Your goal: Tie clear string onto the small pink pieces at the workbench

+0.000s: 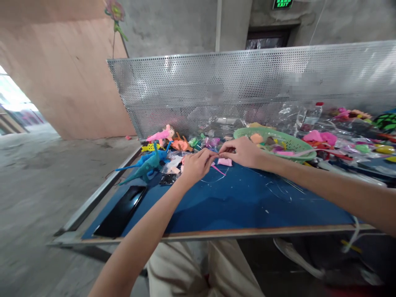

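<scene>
Over the blue tabletop, the fingertips of my left hand and my right hand meet. Both hands are closed in a pinch, and whatever lies between the fingertips is too small to make out. Just below them a thin pink strip sticks out; I cannot tell whether it is held or lying on the table. Beside it, under my right hand, is a pink piece that looks like clay. Left of my left hand are small plastic bags and a teal long-necked dinosaur figure.
A black phone lies at the table's left front corner. Behind my right hand sits a green basket with coloured pieces. Bags, figures and a bottle crowd the right back. A perforated metal panel closes off the far edge.
</scene>
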Available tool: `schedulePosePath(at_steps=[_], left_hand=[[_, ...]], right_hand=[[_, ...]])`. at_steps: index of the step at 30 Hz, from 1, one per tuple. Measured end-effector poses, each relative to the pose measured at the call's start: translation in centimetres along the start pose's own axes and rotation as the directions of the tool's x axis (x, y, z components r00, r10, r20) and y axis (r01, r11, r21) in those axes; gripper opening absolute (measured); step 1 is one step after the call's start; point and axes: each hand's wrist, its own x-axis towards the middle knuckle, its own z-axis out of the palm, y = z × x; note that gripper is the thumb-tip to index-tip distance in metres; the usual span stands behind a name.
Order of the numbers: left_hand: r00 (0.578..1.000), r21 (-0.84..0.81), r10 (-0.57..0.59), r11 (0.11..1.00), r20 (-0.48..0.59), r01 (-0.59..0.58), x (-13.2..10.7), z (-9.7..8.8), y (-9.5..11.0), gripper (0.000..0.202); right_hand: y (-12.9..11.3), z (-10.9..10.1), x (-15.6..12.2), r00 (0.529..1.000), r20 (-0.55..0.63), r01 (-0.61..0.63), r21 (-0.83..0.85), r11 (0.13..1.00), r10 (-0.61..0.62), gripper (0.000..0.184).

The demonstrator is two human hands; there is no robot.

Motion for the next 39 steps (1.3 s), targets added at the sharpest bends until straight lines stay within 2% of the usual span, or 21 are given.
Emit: schedulePosePath(at_steps=[5, 9, 14, 18, 21, 24, 26, 27, 29, 32, 34, 36, 39], left_hand=[[0.997, -0.181, -0.082, 0.980, 0.011, 0.083, -0.3, 0.6, -0.4, 0.013], [0.988, -0.261, -0.154, 0.953, 0.011, 0.152, -0.3, 1.0, -0.3, 0.013], [0.976, -0.300, -0.218, 0.929, 0.026, 0.216, -0.1, 1.2, 0.2, 0.015], [0.967, -0.294, -0.254, 0.922, 0.030, 0.252, -0.1, 1.7, 0.4, 0.013], [0.969, -0.275, -0.242, 0.930, 0.046, 0.245, -0.5, 2.0, 0.1, 0.011], [0.983, -0.244, -0.164, 0.953, 0.086, 0.180, -0.8, 1.8, -0.4, 0.011], [0.989, -0.258, -0.105, 0.958, 0.100, 0.128, -0.8, 1.5, -0.5, 0.012], [0.992, -0.276, -0.083, 0.955, 0.093, 0.106, -0.7, 1.3, -0.4, 0.012], [0.997, -0.317, -0.045, 0.946, 0.067, 0.063, -0.6, 1.0, -0.2, 0.012], [0.998, -0.370, 0.029, 0.929, 0.062, -0.004, -0.4, 0.8, 0.3, 0.013], [0.994, -0.387, 0.075, 0.922, 0.085, -0.036, -0.4, 0.8, 0.5, 0.013], [0.990, -0.382, 0.093, 0.923, 0.104, -0.047, -0.5, 0.8, 0.6, 0.013], [0.987, -0.379, 0.106, 0.924, 0.123, -0.052, -0.7, 0.7, 0.6, 0.012]], right_hand=[[0.9, 1.5, -0.4, 0.978, -0.088, 0.166, -0.213, 0.963, -0.188, 0.028], [1.7, 2.1, -0.7, 0.946, -0.080, 0.272, -0.333, 0.903, -0.315, 0.035], [2.2, 2.3, -1.0, 0.921, -0.005, 0.346, -0.450, 0.823, -0.390, 0.038], [2.6, 2.9, -1.0, 0.929, -0.004, 0.322, -0.484, 0.814, -0.370, 0.038], [3.0, 3.4, -0.7, 0.946, -0.022, 0.290, -0.392, 0.873, -0.324, 0.034], [3.1, 3.0, -0.4, 0.979, -0.039, 0.192, -0.122, 0.974, -0.198, 0.029], [3.0, 2.2, -0.4, 0.997, 0.063, 0.044, 0.161, 0.986, -0.055, 0.030], [3.0, 1.8, -0.5, 0.990, 0.138, -0.025, 0.295, 0.955, -0.017, 0.032], [3.2, 1.0, -0.6, 0.958, 0.286, -0.155, 0.460, 0.875, 0.019, 0.034], [3.8, 0.6, -0.7, 0.894, 0.448, -0.280, 0.552, 0.785, 0.004, 0.035], [4.1, 0.7, -0.8, 0.861, 0.506, -0.299, 0.574, 0.762, -0.044, 0.034], [4.2, 0.9, -0.8, 0.844, 0.531, -0.289, 0.565, 0.773, -0.073, 0.031], [3.8, 0.9, -0.9, 0.832, 0.555, -0.307, 0.481, 0.821, -0.014, 0.026]])
